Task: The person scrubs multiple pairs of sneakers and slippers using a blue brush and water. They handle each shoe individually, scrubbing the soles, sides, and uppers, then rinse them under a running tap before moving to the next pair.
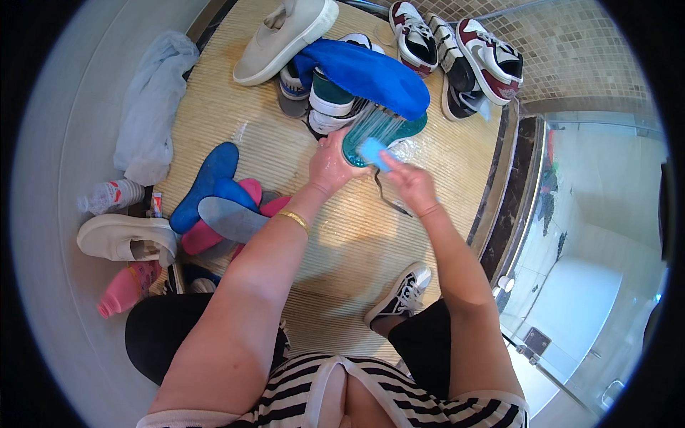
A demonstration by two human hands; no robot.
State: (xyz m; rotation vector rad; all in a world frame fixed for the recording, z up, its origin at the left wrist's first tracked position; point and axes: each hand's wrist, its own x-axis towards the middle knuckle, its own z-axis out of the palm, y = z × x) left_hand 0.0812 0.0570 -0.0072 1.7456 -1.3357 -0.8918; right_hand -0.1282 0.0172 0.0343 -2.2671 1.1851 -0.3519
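Observation:
My left hand [333, 163] grips the near end of a wet teal sole-shaped piece [352, 145]; whether it is a loose insole or a shoe's sole, I cannot tell. In my right hand [411, 184] is a light blue scrubbing brush [372, 150], blurred, against the teal surface. Streams of water [377, 120] fall on it from beneath a large blue insole [369, 72], which hides their source. That insole lies across a heap of shoes, among them a green and white sneaker [329, 99]. A dark lace [393, 198] trails below my right hand.
Blue, pink and grey insoles [233, 216] lie left on the ribbed floor [342, 241]. A beige slip-on [286, 40] and maroon-white sneakers [489, 59] stand at the back. Along the left wall are another slip-on [123, 235], a pink bottle [128, 289] and a plastic bag [152, 101]. A raised sill [500, 198] borders the right.

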